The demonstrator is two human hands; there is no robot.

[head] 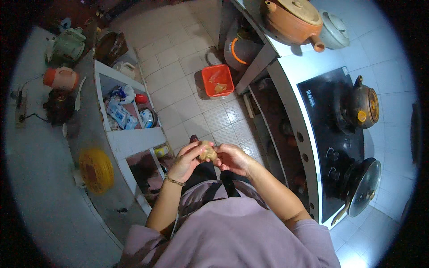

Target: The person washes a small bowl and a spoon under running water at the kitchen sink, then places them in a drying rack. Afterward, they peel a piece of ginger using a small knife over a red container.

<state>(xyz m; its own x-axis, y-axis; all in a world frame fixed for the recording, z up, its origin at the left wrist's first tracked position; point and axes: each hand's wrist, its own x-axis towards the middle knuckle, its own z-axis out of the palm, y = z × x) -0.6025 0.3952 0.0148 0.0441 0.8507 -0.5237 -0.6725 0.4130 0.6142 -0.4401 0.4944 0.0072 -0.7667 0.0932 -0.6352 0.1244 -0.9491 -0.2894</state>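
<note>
A knobbly, tan piece of ginger root point(207, 153) is held in front of my body, above the tiled floor. My left hand point(183, 163) grips it from the left, with the fingers curled over its upper side. At its right end, the thumb and fingertips of my right hand point(235, 158) pinch against it. Whether something small sits between those right fingertips is too fine to tell. A beaded bracelet point(175, 181) circles my left wrist. Farther off on the floor stands a red plastic bin point(205, 83) with some pale scraps inside.
To the right, a black gas hob point(321, 134) carries a dark kettle point(363, 112) and a glass-lidded pan point(363, 189). A clay pot point(295, 23) stands beyond it. On the left, a yellow basket point(96, 171) sits on the counter, above open shelves holding plastic packages point(122, 114).
</note>
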